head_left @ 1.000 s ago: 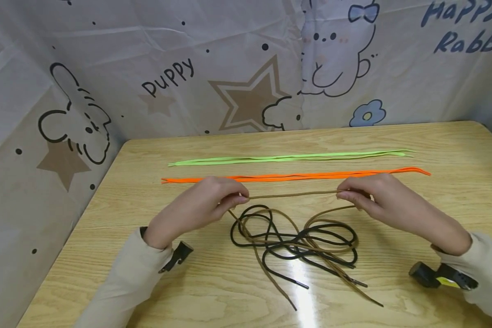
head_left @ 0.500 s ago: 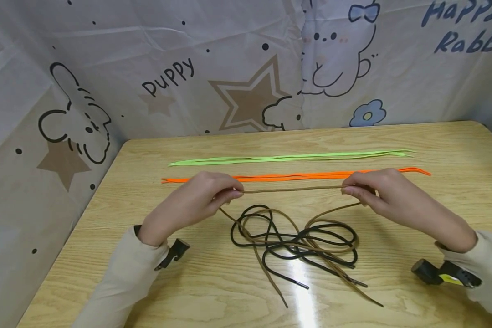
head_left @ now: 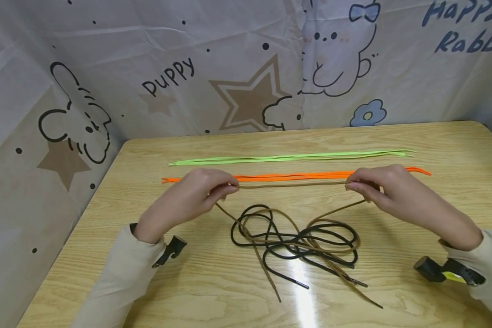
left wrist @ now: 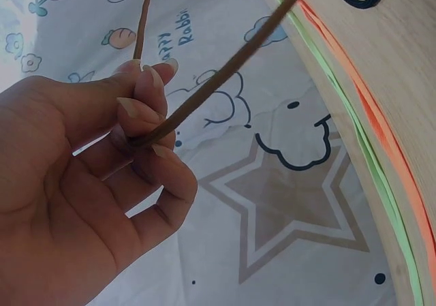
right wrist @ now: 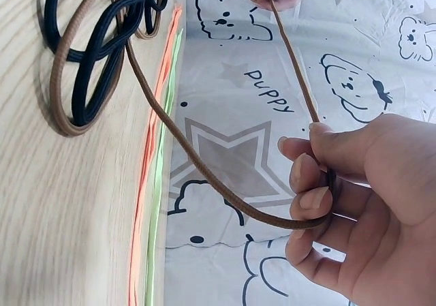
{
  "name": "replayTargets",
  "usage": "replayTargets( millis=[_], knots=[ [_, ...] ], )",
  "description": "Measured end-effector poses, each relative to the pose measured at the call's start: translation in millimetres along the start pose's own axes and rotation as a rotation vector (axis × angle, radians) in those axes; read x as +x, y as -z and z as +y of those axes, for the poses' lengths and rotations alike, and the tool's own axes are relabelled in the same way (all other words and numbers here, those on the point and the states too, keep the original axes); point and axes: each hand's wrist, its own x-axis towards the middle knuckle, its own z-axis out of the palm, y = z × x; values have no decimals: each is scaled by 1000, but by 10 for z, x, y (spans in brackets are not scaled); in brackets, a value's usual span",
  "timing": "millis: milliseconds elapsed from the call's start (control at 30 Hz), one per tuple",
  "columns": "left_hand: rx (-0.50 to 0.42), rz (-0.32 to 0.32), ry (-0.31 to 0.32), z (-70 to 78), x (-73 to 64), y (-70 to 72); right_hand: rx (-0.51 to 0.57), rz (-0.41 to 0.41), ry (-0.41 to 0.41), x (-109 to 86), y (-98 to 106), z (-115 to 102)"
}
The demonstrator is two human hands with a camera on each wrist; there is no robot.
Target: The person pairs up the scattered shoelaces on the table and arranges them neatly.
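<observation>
A brown shoelace (head_left: 293, 185) is stretched nearly straight between both hands, above the table. My left hand (head_left: 192, 193) pinches it between thumb and fingers; from there the lace (left wrist: 225, 71) slants away past the curled fingers. My right hand (head_left: 397, 189) pinches the other end of the stretch, and in the right wrist view the lace (right wrist: 218, 183) loops from the fingers back to the table. Below the hands, the rest of the brown lace lies tangled with a black shoelace (head_left: 284, 274), whose tipped ends point toward the front.
Behind the hands lies an orange shoelace pair (head_left: 295, 176), partly covered by both hands in the head view. Farther back, a lime green pair (head_left: 287, 158) runs almost parallel to it. A printed cloth (head_left: 238, 54) hangs behind the wooden table (head_left: 106, 273).
Both hands have moved apart and slightly away toward the orange pair, lengthening the brown stretch between them. The brown lace's left loose end has drawn back up and leftward.
</observation>
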Motion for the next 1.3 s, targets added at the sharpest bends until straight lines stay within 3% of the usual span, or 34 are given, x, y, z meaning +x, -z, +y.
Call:
replayTargets(
  millis=[1300],
  knots=[
    [21, -6, 128, -155, -72, 174, -80, 41, -25, -34, 78, 131]
  ],
)
